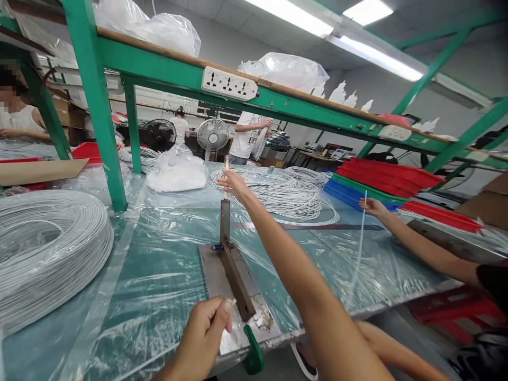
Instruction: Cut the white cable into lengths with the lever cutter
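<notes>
A lever cutter sits on a metal plate point(215, 279) at the table's near edge, held by a green clamp point(253, 354). Its arm point(225, 221) stands raised almost upright. My right hand point(232, 181) reaches far forward and is closed round the top of that arm, by its handle point(226, 161). My left hand point(204, 333) is at the near edge, pinching the short end of a white cable point(232, 302) beside the low end of the blade bar point(239, 283). To the right, a co-worker's hand point(373, 206) holds a thin white strand point(360, 248) upright.
A big coil of white cable point(47, 248) fills the left of the plastic-covered table point(166, 248). More loose cable point(283, 193) and a white bag point(177, 172) lie behind. Stacked red, green and blue trays point(381, 182) are at the right. A green shelf post point(99, 106) stands at the left; people work behind.
</notes>
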A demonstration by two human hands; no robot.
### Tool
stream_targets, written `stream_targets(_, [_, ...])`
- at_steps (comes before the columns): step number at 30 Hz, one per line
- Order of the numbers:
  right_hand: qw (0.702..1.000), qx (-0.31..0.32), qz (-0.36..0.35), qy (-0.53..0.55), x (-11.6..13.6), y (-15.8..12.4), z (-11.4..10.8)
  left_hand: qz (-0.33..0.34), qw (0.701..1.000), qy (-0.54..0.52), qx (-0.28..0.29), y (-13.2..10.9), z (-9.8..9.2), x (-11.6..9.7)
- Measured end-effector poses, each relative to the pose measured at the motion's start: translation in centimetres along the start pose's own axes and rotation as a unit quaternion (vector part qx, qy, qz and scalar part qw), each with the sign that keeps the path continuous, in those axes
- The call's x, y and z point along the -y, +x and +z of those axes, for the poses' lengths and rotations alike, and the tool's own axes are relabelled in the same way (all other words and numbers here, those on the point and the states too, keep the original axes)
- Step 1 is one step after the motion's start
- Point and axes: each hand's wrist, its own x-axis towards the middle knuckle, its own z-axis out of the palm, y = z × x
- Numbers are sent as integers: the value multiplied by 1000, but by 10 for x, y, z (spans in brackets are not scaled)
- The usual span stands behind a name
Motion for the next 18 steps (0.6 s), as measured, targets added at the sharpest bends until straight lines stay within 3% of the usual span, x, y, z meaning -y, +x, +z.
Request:
stream_targets(2, [999,2,-47,-21,-5,-26,1,-1,997,-65,-42,3,-10,-13])
stream_targets(4, [995,48,-76,-38,-11,-66,1,0,987,-135,-83,5,-20,-28])
stream_targets(6, [981,176,-66,-55,-19,-116,2,19,972,-203,-117,6,-29,-46])
stream_targets(8, [927,368,-36,-67,-29,-168,6,47,952,-268,-137,7,-32,-64])
stream_targets(10, [888,454,-38,-62,-39,-213,15,76,932,-322,-145,7,-28,-80])
stream_targets(14, [874,485,-7,21,-51,-265,36,96,921,-353,-133,5,-13,-97])
stream_targets(16, [886,456,24,75,-49,-272,37,93,947,-288,-103,2,-11,-99])
stream_targets(18, [917,383,31,106,-44,-271,29,100,980,-156,-74,-2,-18,-98])
